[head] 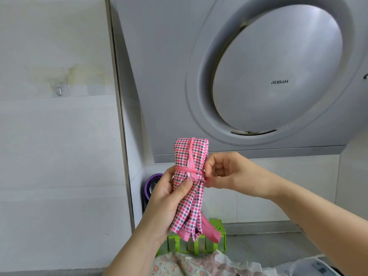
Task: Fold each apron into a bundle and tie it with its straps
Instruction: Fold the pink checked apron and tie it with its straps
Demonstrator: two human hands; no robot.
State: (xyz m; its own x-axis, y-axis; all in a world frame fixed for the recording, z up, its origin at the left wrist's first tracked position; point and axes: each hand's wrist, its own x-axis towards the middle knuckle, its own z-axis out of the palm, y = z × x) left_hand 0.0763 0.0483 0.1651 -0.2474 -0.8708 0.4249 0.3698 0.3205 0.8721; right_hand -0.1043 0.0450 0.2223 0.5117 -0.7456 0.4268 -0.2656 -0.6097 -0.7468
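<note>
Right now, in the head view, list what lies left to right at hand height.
Wall hook → purple-rimmed container → left hand → checked apron bundle → right hand.

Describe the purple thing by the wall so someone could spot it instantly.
Start at the big grey range hood with its round panel. Below its left corner, behind the left hand, sits a purple-rimmed round container. It is the only purple item; the neighbouring rack is lime green.

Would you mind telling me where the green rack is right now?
In the head view, the green rack stands low and centre on the counter, behind the bottom of the checked apron, with a floral cloth in front.
</note>
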